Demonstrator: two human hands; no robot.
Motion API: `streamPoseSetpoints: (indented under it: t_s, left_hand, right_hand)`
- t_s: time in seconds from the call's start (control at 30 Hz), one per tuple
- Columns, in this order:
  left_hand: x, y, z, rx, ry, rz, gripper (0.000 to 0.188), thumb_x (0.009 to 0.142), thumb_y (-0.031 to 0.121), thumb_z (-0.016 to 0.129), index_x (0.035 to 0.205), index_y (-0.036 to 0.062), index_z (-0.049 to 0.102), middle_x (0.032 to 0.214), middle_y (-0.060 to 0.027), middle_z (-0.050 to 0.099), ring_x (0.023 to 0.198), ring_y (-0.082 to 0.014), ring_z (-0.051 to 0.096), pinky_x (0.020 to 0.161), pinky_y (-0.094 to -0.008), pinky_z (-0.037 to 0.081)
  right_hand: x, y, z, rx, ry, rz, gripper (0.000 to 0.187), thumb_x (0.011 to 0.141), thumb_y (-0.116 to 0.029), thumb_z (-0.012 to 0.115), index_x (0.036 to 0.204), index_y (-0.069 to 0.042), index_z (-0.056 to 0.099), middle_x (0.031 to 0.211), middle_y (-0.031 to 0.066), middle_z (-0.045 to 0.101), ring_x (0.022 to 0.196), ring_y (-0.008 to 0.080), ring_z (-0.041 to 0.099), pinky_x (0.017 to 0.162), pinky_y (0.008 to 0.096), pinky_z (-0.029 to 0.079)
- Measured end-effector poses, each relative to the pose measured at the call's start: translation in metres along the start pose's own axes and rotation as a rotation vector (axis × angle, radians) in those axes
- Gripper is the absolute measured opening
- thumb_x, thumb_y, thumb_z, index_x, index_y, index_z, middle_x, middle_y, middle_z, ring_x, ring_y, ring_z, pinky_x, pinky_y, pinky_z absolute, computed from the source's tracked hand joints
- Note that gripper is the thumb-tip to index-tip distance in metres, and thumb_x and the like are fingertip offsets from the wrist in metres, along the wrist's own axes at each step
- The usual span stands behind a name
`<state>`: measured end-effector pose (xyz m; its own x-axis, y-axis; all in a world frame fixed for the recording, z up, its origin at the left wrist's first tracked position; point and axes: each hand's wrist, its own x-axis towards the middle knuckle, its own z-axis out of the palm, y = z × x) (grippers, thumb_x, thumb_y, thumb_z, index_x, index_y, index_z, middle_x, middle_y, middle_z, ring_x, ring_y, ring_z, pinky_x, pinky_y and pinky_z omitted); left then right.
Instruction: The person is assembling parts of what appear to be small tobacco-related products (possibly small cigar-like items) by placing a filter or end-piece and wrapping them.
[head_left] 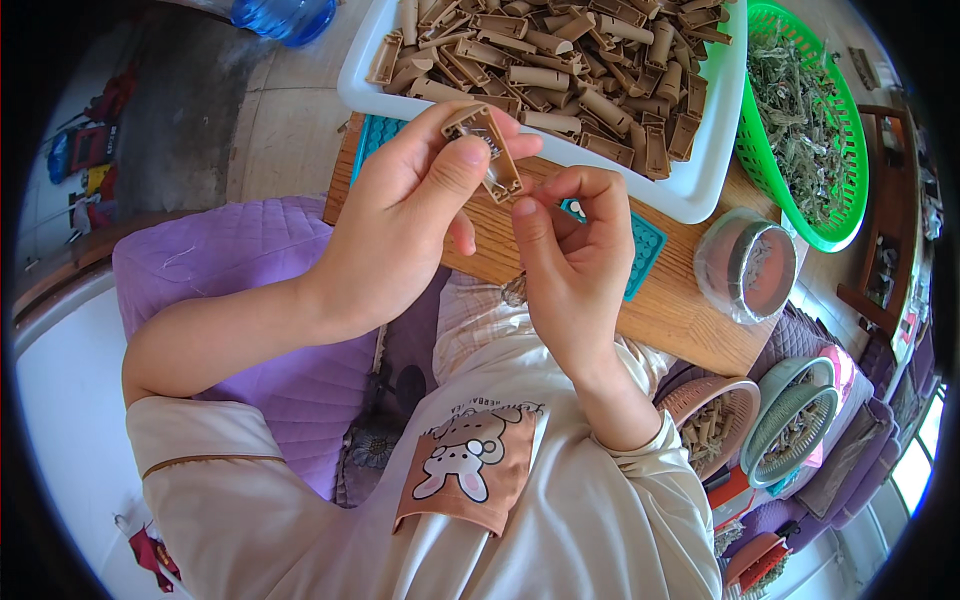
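My left hand (385, 225) is closed around a small brown plastic casing (503, 180), its thumb pressed on the open, hollow side. Small clear or metallic-looking parts show inside the casing, too small to name. At the casing's lower end, the thumb and forefinger of my right hand (575, 265) are pinched together; what they grip, if anything, is hidden. Both hands are raised over the wooden table (690, 325). Partly behind the right hand lies a teal mat with raised bumps (645, 250).
A white tray (690, 205) heaped with similar brown casings (570, 75) stands ahead. Right of it are a green basket (857, 165) of thin translucent pieces and a plastic-lined round bowl (712, 255). Pink (742, 400) and grey-green (830, 375) baskets sit lower right. A purple quilted seat (220, 260) is left.
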<state>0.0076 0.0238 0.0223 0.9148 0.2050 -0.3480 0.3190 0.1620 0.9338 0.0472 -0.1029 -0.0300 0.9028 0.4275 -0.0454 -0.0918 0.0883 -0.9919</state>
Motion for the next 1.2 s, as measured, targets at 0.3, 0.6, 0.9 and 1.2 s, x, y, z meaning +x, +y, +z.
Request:
streamPoseSetpoints:
  t_s: [0.3,0.6,0.9,1.2]
  left_hand:
    - [0.007,-0.017,-0.001,-0.614,0.061,-0.236,0.030,0.089,0.024,0.038,0.109,0.0029,0.041,0.110,-0.0131,0.049,0.102,-0.0176,0.048,0.086,-0.0302,0.043]
    - [0.001,-0.024,0.003,-0.206,-0.055,-0.021,0.037,0.087,0.022,0.043,0.115,-0.0028,0.039,0.111,-0.0122,0.049,0.101,-0.0162,0.048,0.086,-0.0279,0.040]
    - [-0.010,-0.019,0.008,0.168,-0.096,0.111,0.035,0.087,0.020,0.045,0.113,-0.0031,0.042,0.110,-0.0102,0.050,0.102,-0.0157,0.047,0.087,-0.0252,0.036]
    - [0.002,-0.012,0.005,-0.126,-0.267,-0.363,0.031,0.087,0.020,0.043,0.114,0.0049,0.040,0.107,-0.0092,0.051,0.094,-0.0147,0.053,0.079,-0.0292,0.046]
  right_hand:
    - [0.000,0.012,0.006,0.022,-0.046,0.121,0.024,0.072,0.009,0.049,0.091,0.000,0.037,0.086,0.0079,0.051,0.065,0.0099,0.056,0.051,0.0207,0.042]
    - [0.000,-0.003,0.007,0.343,-0.088,0.179,0.031,0.073,0.011,0.048,0.098,-0.001,0.034,0.094,0.0078,0.043,0.086,0.0118,0.052,0.072,0.0211,0.042]
    - [0.001,0.009,0.009,0.206,-0.025,0.097,0.031,0.073,0.000,0.058,0.088,-0.002,0.031,0.088,0.0102,0.048,0.072,0.0109,0.056,0.059,0.0225,0.049]
    - [-0.014,0.038,-0.060,0.121,-0.048,0.047,0.015,0.080,0.002,0.047,0.094,-0.001,0.042,0.089,0.0089,0.052,0.074,0.0128,0.055,0.067,0.0233,0.046]
